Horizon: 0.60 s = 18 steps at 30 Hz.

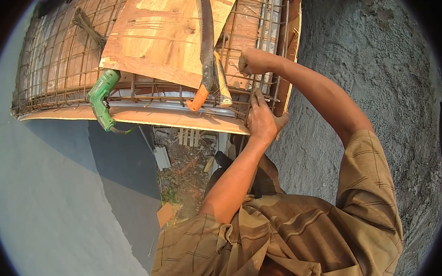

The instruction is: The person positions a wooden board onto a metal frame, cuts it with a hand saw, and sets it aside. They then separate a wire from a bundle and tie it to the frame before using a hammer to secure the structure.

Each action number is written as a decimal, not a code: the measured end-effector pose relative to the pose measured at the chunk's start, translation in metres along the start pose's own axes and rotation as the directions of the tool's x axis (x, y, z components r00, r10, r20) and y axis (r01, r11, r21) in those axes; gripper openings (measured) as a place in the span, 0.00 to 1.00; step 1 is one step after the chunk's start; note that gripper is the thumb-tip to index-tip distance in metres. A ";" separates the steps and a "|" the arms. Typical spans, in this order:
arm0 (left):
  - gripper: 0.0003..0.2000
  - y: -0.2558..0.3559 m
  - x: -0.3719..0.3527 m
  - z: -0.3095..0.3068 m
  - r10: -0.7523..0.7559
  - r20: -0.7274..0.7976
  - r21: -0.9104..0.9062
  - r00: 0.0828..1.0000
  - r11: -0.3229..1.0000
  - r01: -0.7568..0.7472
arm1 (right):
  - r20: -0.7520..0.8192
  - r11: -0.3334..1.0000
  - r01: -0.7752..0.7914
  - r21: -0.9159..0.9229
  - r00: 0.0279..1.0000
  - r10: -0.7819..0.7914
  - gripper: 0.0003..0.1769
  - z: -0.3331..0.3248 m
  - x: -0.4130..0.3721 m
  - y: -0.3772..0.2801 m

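Observation:
My left hand (264, 117) lies at the near right corner of the plywood formwork (145, 117), fingers stretched forward onto the steel bars and thumb out to the right. Just beyond it, my right hand (253, 62) is curled into a fist above the rebar mesh (57, 71); whatever is inside it is hidden. To the left of my hands lie a hand saw (207, 44) with an orange handle and a hammer (222, 83) with a yellowish handle. The saw's curved blade rests across a loose plywood sheet (160, 31).
A green power drill (101, 99) hangs over the formwork's front edge, its cord trailing down. A bundle of tie wire (87, 25) lies on the mesh. Rough grey plaster wall (358, 81) stands at the right. Far below is ground with debris (185, 170).

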<state>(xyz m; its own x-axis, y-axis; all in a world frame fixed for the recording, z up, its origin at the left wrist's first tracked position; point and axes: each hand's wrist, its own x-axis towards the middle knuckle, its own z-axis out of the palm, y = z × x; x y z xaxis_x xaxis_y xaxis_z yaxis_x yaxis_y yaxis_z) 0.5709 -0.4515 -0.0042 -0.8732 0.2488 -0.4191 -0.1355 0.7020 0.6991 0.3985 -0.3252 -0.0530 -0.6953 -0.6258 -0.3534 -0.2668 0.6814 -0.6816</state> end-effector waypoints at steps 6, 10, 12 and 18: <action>0.59 0.007 -0.002 -0.004 -0.059 0.056 -0.001 0.997 0.998 0.059 | 0.119 0.979 -0.088 -0.182 0.987 0.111 0.06 -0.003 0.011 -0.002; 0.61 0.015 -0.008 -0.005 -0.095 0.009 0.108 0.995 0.990 0.094 | 0.112 0.977 -0.050 -0.208 0.991 0.075 0.05 -0.001 0.008 -0.005; 0.62 0.011 -0.005 -0.002 -0.086 0.004 0.093 0.996 0.992 0.086 | 0.109 0.981 -0.054 -0.184 0.991 0.075 0.05 0.002 0.010 0.000; 0.60 0.010 0.008 -0.026 0.076 0.066 0.084 0.995 0.993 -0.081 | 0.179 0.976 -0.114 -0.187 0.973 0.148 0.07 0.003 0.014 -0.005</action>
<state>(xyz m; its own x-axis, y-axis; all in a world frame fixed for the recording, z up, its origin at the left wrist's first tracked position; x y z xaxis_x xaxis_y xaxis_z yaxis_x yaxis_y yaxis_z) 0.5500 -0.4604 0.0143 -0.8482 0.3449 -0.4020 -0.0244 0.7327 0.6801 0.3916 -0.3383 -0.0564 -0.5964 -0.5761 -0.5590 -0.3063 0.8070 -0.5049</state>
